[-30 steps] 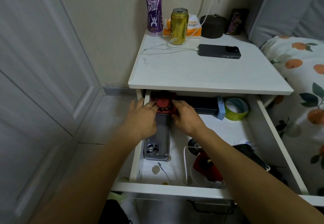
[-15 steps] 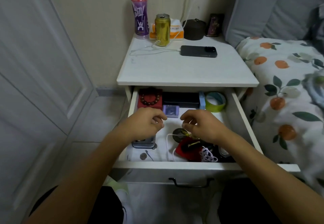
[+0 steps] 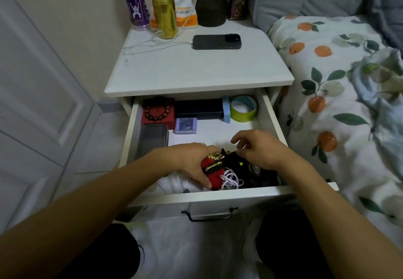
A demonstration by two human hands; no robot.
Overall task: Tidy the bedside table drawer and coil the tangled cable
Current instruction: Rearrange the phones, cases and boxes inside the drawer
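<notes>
Bedside drawer stands open. We have moved both hands from its back row to the front clutter: our left hand now grips the red pouch; our right hand pinches something dark beside it. The tangled cable lies uncoiled against the pouch.

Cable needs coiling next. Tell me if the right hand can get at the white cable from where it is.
Probably yes. The cable lies bunched and uncovered at the drawer's front, just below the right hand, beside the red pouch that the left hand grips. Nothing covers it, though the pouch crowds its left side.
</notes>
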